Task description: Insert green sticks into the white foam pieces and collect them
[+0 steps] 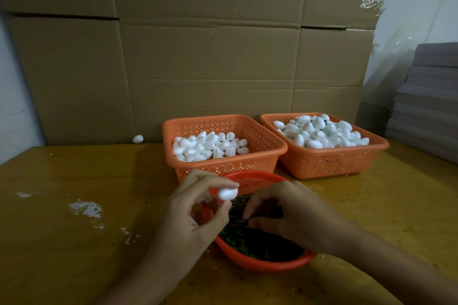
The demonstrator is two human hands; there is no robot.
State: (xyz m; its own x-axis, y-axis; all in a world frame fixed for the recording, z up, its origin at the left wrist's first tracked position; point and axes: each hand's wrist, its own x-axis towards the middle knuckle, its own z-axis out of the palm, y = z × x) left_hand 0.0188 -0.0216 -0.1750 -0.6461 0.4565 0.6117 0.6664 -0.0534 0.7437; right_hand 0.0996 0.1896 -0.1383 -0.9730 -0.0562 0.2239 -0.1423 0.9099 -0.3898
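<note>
My left hand (195,208) pinches a white egg-shaped foam piece (227,193) between thumb and fingertips, above the near rim of a round red basket (262,265). That basket holds a heap of green sticks (250,238). My right hand (285,213) reaches into the heap, its thumb and forefinger closed on a green stick just right of the foam piece. Behind stand two orange baskets: the left basket (262,146) holds plain foam pieces (210,145), and the right basket (347,161) is piled high with foam pieces (319,131).
A wooden table (74,255) carries it all, with white scraps (86,208) on its left part. One loose foam piece (137,139) lies at the back by the cardboard wall (198,57). Grey stacked sheets (426,106) stand at the right.
</note>
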